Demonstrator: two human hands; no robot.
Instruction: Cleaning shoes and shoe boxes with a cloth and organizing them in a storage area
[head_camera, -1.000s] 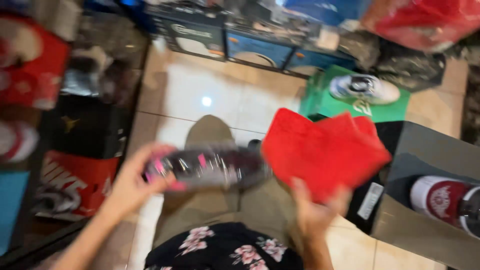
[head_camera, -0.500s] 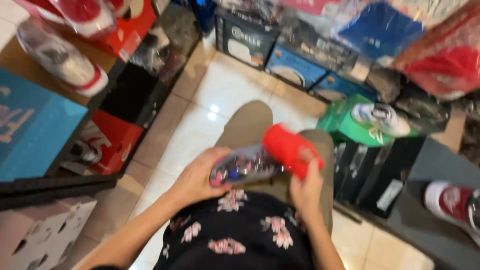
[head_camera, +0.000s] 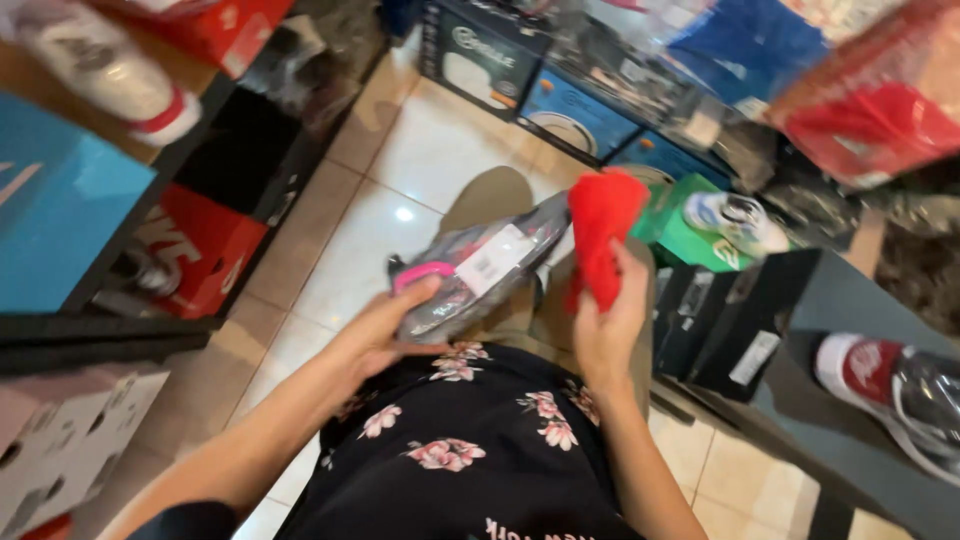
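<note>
Head view shows the left hand (head_camera: 385, 330) grasping a wrapped shoe (head_camera: 480, 268) at the centre, over the lap. The right hand (head_camera: 608, 325) clenches a red cloth (head_camera: 603, 235) at the shoe's 3 o'clock, touching it. Compared with before, the cloth is bunched smaller, and the shoe tilts up toward 1 o'clock.

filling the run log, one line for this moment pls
left hand: holds wrapped shoe | right hand: grips red cloth
</note>
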